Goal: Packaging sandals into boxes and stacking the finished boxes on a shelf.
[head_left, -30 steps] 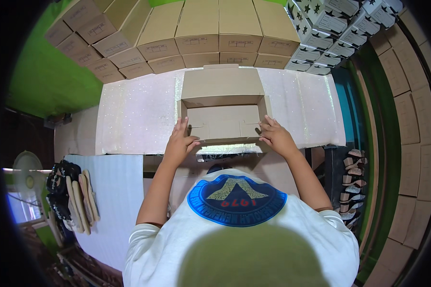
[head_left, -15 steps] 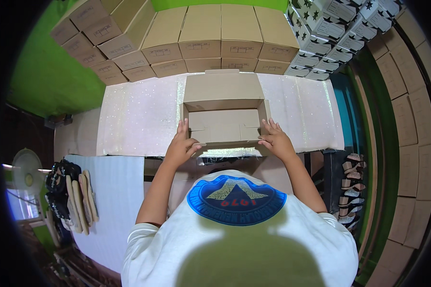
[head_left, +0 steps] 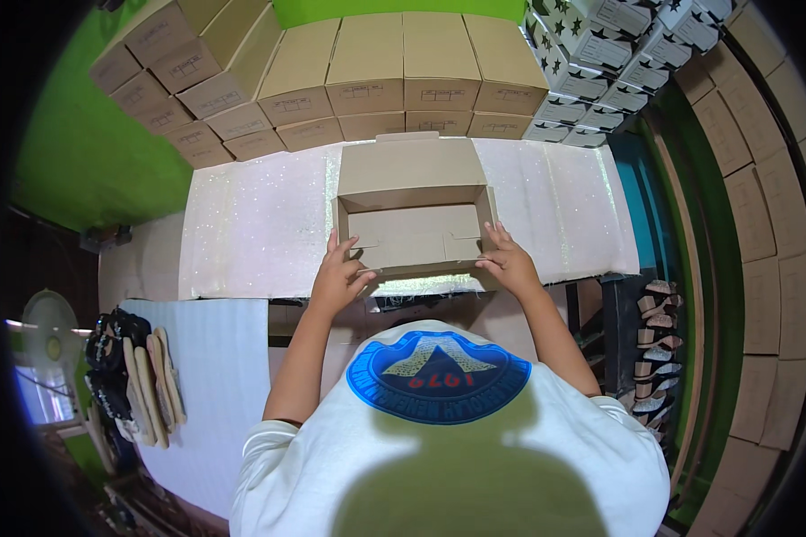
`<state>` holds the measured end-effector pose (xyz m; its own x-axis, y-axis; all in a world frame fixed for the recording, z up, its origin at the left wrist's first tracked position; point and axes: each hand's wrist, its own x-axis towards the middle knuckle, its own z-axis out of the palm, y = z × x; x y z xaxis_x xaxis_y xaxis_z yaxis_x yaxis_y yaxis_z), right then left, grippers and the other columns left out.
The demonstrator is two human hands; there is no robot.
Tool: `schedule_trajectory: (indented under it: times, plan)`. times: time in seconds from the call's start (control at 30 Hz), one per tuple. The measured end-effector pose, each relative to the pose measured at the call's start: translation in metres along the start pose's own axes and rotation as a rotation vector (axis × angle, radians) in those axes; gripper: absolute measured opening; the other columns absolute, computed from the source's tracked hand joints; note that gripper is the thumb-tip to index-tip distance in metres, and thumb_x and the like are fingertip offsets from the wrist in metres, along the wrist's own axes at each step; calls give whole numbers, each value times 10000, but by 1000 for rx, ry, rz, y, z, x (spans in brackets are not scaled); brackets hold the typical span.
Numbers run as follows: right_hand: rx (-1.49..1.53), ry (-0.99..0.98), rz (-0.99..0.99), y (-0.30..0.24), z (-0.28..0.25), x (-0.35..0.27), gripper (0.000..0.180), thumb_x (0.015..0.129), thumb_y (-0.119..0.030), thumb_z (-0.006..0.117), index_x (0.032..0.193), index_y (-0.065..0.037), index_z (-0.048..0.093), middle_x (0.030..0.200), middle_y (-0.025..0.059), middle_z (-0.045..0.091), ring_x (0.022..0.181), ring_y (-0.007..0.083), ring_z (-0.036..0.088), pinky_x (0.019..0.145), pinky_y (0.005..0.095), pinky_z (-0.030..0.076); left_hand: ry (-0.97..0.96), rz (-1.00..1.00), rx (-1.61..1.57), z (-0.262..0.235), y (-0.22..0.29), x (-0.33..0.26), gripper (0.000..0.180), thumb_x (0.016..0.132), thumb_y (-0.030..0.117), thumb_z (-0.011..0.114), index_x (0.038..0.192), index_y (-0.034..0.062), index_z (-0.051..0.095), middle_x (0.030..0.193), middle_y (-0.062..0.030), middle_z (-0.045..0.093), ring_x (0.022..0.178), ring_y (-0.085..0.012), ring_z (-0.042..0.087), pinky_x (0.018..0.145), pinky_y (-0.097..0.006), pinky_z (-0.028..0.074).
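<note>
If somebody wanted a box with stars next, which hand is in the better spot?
Probably the right hand: the star-patterned boxes are stacked at the far right, on its side. The left hand is by the left end of the open cardboard box, farther away.

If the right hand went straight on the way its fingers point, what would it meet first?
Most likely the right side wall of the open cardboard box: the right hand is at that end, fingers pointing away and slightly left. Fingertip depth is unclear.
</note>
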<state>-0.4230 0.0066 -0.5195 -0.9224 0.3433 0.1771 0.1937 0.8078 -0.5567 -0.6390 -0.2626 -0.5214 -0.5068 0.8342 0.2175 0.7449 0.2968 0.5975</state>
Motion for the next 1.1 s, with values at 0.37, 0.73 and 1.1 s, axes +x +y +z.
schedule_trajectory:
  times: [0.37,0.73,1.1]
  plan:
    - [66,9,89,1,1,-1,144,678,-185,711,771,-77,693,1332,65,428,1291,290,307,965,319,363,46,-9,-61,9,-6,0,166,668,209,729,715,61,672,1179,-136,527,1285,-414,235,1004,-467,291]
    - [-404,60,167,-60,6,-18,388,727,-248,663,1095,-144,598,1373,107,348,1287,330,280,1021,577,172,99,-72,188,-2,12,-21,539,735,391,653,1189,134,516,1410,-227,185,1303,-441,156,1018,-599,99]
    - [-291,-53,-53,-114,51,-53,378,755,-288,631,1109,-162,592,1370,130,342,1275,339,296,1009,614,144,86,-126,204,-2,35,-89,518,734,284,657,1216,165,510,1413,-217,190,1307,-437,143,1011,-606,109]
